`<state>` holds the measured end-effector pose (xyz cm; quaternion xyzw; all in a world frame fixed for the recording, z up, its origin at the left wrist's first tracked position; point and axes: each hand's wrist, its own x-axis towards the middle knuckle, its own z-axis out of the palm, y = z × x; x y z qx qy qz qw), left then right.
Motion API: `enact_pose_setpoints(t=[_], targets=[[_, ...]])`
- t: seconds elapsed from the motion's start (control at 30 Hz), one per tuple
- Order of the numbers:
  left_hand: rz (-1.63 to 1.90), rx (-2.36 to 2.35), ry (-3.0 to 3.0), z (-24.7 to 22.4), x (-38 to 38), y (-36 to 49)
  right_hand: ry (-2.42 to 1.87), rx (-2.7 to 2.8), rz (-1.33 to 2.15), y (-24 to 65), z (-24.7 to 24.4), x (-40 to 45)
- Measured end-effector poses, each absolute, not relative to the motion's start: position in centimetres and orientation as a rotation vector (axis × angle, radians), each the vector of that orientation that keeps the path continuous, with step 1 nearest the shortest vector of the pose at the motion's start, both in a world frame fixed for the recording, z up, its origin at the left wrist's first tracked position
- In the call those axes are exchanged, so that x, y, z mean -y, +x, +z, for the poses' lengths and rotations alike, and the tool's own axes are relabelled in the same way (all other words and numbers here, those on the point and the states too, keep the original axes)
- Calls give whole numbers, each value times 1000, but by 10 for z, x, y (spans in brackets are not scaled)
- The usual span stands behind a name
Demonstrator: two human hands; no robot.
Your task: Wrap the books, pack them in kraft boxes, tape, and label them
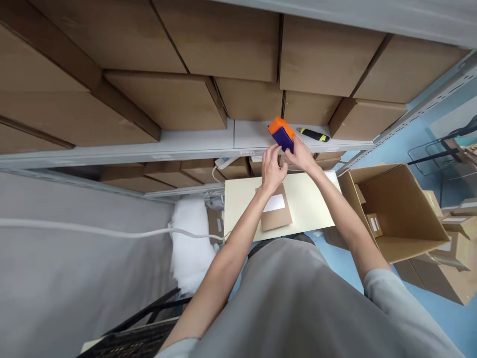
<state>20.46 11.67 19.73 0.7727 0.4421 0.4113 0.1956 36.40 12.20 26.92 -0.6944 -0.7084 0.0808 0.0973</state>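
Observation:
An orange and dark-blue object (282,134), perhaps a tape dispenser, is at the front of the grey shelf, above the pale work board. My right hand (300,154) grips its lower right side. Just left of it is my left hand (273,166), fingers bent and apart, near the dark-blue part; no object shows inside it. Under my left hand a brown carton (276,219) with a white label lies on the pale board (311,204). To the right of the orange object, a black and yellow cutter (314,134) rests on the shelf.
Cardboard boxes (223,42) fill the shelves ahead. A large open carton (404,209) stands at the right, beside more boxes (456,248). White wrapping (192,243) hangs left of the board, and a white cable (112,226) crosses there.

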Motion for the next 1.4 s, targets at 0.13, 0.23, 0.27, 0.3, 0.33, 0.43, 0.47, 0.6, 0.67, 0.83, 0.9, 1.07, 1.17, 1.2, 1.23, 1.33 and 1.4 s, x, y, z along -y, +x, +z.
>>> enact_pose_setpoints(t=[0.13, 0.23, 0.27, 0.3, 0.33, 0.43, 0.47, 0.6, 0.67, 0.83, 0.9, 1.07, 1.17, 1.2, 1.23, 1.33, 1.4], targets=[[1207, -1287, 2104, 208, -134, 196, -1968, 2279, 178, 357, 279, -169], [1245, -1273, 2081, 205, -127, 189, -1944, 2337, 153, 360, 270, -189], [1250, -1275, 2072, 204, -124, 188, -1926, 2341, 149, 363, 265, -194], [1251, -1284, 2061, 202, -120, 187, -1898, 2340, 149, 366, 260, -200], [1248, -1298, 2045, 199, -117, 187, -1862, 2331, 150, 369, 254, -205], [1213, -1346, 1997, 188, -104, 189, -1742, 2260, 139, 377, 240, -217], [1193, -1354, 1988, 181, -98, 189, -1710, 2219, 132, 379, 235, -217], [1038, -1404, 1981, 138, -57, 181, -1606, 1963, 152, 385, 207, -188], [913, -1467, 1950, 110, -25, 175, -1576, 1806, 225, 390, 175, -149], [635, -1499, 1894, 54, 53, 179, -1721, 1394, 666, 393, 55, 2], [546, -1445, 1933, 40, 72, 186, -1828, 1189, 916, 387, 15, 64], [408, -1429, 2030, 13, 86, 197, -1895, 861, 1517, 369, -26, 159], [427, -1509, 2043, 0, 88, 198, -1799, 815, 1742, 362, -25, 175], [437, -1535, 2045, -3, 88, 198, -1747, 821, 1792, 359, -24, 176], [449, -1556, 2047, -6, 90, 198, -1693, 829, 1831, 356, -24, 175], [473, -1579, 2064, -11, 92, 198, -1569, 805, 1884, 345, -24, 165], [469, -1557, 2076, -12, 91, 197, -1526, 758, 1888, 338, -26, 154]])
